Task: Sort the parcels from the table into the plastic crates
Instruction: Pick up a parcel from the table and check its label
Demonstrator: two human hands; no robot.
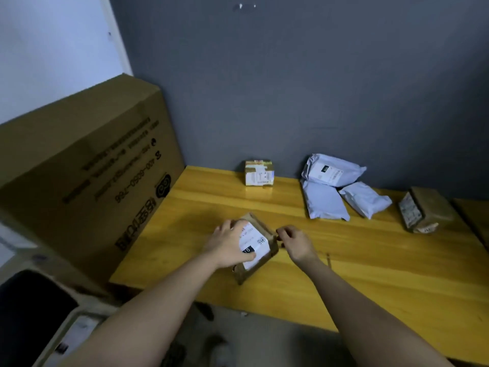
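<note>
Brown cardboard box (258, 247), white label on top, lies near the worktop (370, 274) front edge. Left hand (229, 246) grips its top, hiding part of the label; right hand (295, 242) pinches its right corner.

Head camera looks down, close, over the table (344, 260).

Brown parcel (258, 245) – white label up, tilted, on table (370, 260) near its left front edge; small taped box (258, 172), three grey mailers (333, 192) and brown box (423, 209) along the table's rear
</note>
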